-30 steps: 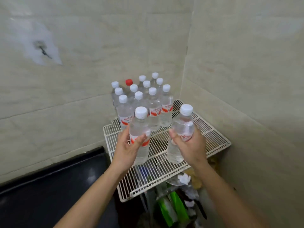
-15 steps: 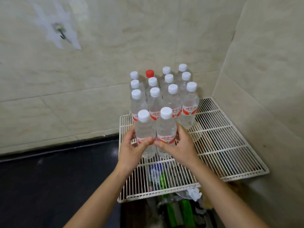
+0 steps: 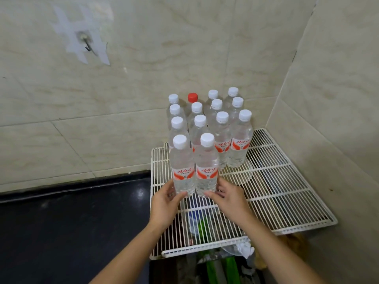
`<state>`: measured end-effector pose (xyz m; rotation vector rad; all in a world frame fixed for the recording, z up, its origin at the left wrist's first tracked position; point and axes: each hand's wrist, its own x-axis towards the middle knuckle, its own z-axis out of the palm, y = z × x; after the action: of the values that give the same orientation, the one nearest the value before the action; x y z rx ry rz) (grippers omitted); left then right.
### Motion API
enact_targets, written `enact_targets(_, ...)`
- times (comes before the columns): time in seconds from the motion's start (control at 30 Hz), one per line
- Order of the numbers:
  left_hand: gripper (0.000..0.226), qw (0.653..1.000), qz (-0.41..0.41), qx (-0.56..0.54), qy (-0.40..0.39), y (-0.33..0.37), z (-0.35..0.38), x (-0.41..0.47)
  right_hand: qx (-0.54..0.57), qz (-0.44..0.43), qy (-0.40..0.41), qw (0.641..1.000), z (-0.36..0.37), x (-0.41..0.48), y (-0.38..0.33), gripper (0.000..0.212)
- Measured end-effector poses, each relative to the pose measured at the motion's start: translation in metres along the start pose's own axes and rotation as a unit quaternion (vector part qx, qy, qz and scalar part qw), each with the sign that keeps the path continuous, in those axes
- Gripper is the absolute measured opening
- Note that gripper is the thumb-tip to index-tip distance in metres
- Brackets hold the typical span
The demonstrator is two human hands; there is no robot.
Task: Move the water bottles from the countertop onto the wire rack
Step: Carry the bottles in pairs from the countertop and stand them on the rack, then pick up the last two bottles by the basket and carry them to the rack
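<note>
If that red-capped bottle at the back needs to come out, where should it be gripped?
By the red cap and neck, from straight above. The red-capped bottle stands upright in the back row of the wire rack, its body boxed in by white-capped bottles; only the top looks reachable.

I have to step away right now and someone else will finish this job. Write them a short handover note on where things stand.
Left hand: fingers open around the base of the front left bottle, touching it lightly.
Right hand: the same at the front right bottle.
Both bottles stand upright, side by side on the wire rack, in front of the other bottles, which fill the back left corner of the rack in rows; one there has a red cap.
Done: every bottle in view is on the rack.
Left: let go of the front pair. The visible strip of black countertop shows no bottles; check the part out of view.
</note>
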<state>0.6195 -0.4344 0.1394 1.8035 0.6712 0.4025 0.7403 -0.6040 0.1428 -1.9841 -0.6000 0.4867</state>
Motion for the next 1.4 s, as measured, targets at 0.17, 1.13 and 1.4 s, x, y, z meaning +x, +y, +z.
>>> enact_targets(0.17, 0.044, 1.0, -0.004, 0.02, 0.0, 0.003, 0.002, 0.019, -0.056, -0.037, 0.018, 0.998, 0.006, 0.016, -0.007, 0.055)
enact_targets(1.13, 0.077, 0.856, -0.036, 0.453, 0.248, -0.041, -0.159, -0.096, -0.167, -0.45, 0.188, 0.857, 0.127, -0.013, -0.064, 0.067)
enact_targets(1.4, 0.074, 0.808, -0.1, 0.475, 0.335, -0.081, -0.287, -0.202, -0.206, -0.465, -0.005, 0.861, 0.276, -0.072, -0.128, 0.076)
